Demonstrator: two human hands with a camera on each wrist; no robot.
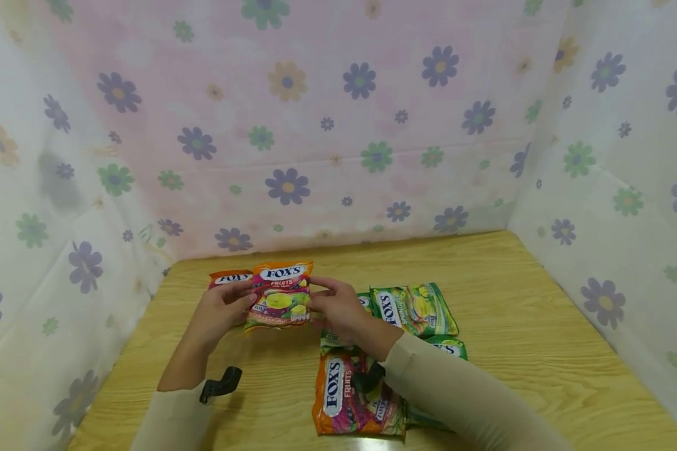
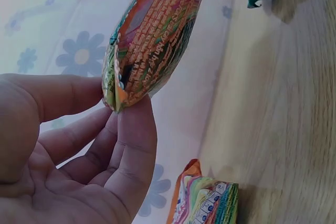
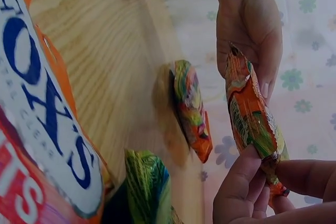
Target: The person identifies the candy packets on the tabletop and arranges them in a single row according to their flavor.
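Two hands support one held bag (image 1: 280, 297); the label reads FOX'S FRUITS and faces the head camera, with the lettering right way up; the bag is raised off the table (image 1: 282, 394), above its left part. The left hand (image 1: 217, 310) pinches the bag's left side, thumb on one face and fingers on the other, as the left wrist view shows; the right hand (image 1: 344, 307) pinches the opposite side, thumb and fingers closed on the edge; the finger gap on each hand is narrow, set by the bag between.

Just behind the left hand is a rear bag (image 1: 230, 277), also orange with a FOX'S label; the held bag and the hand partly cover it. Under and beside the right forearm is a group of bags on the table: a front bag (image 1: 334, 401), orange, marked FRUITS, its lettering turned sideways; an upper green bag (image 1: 420, 307), also turned sideways; a middle green bag (image 1: 330, 341), partly hidden by the right hand; a lower green bag (image 1: 454, 346), mostly hidden by the right sleeve (image 1: 446, 388).

A black mount (image 1: 221, 383) sits at the left wrist; flower-print cloth (image 1: 316, 156) stands behind the table and along both sides.
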